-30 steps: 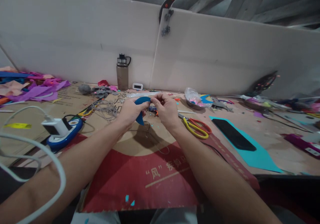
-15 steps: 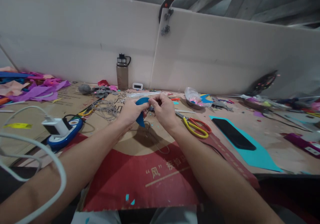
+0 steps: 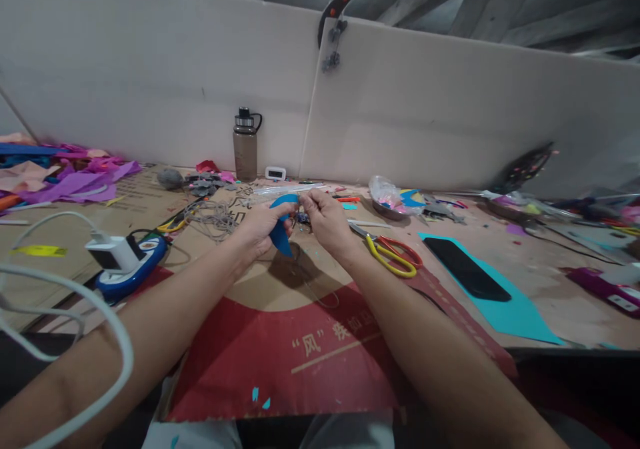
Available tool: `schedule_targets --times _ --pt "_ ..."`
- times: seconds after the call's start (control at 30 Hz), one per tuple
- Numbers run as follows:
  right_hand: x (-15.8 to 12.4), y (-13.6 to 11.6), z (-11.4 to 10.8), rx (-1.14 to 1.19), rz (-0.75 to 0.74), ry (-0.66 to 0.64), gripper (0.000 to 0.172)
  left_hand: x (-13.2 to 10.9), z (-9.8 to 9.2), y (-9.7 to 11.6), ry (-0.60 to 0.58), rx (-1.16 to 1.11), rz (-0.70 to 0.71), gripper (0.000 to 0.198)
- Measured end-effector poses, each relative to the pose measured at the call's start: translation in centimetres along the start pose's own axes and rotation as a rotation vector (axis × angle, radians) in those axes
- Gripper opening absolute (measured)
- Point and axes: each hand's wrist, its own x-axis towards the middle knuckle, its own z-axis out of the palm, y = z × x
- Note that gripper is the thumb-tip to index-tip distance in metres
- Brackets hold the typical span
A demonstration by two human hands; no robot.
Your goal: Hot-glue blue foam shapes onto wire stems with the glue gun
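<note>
A curved blue piece (image 3: pixel 281 237), like felt or craft foam, is pinched in my left hand (image 3: pixel 262 227) above the cardboard. My right hand (image 3: pixel 325 217) is closed at the upper tip of the same piece, with fingertips pressed together; what lies between them is too small to make out. A thin string (image 3: pixel 320 297) hangs below my hands over the red and brown cardboard (image 3: pixel 280 342). Scissors (image 3: pixel 393 255) with one yellow and one red handle lie just right of my right wrist.
A phone (image 3: pixel 467 269) rests on a turquoise sheet (image 3: pixel 530 319) at right. Tangled grey string (image 3: pixel 210 219), a bottle (image 3: pixel 245 149) and a bowl (image 3: pixel 387 207) stand or lie behind. At left are a blue power strip (image 3: pixel 133 272), a looping white cable (image 3: pixel 120 349) and coloured scraps (image 3: pixel 95 181).
The blue piece has turned slightly in my left hand, showing more of its face. My right-hand fingers have drawn closer together at its tip.
</note>
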Motion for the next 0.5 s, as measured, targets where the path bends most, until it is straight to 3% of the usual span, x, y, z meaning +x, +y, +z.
schedule_targets --times 0.1,0.3,0.4,0.5 --pt "0.0 -0.2 0.1 0.125 0.061 -0.016 0.040 0.0 0.0 -0.1 -0.010 0.009 0.000 0.009" --pt "0.2 1.0 0.5 0.464 0.374 -0.119 0.058 0.5 -0.6 -0.2 -0.071 -0.010 0.080 0.010" --pt "0.4 1.4 0.3 0.320 0.398 -0.104 0.056 1.0 -1.1 -0.2 -0.091 -0.020 0.119 0.012" --pt "0.5 2.1 -0.7 -0.096 0.324 -0.103 0.041 1.5 -1.7 0.3 -0.040 -0.019 0.153 0.012"
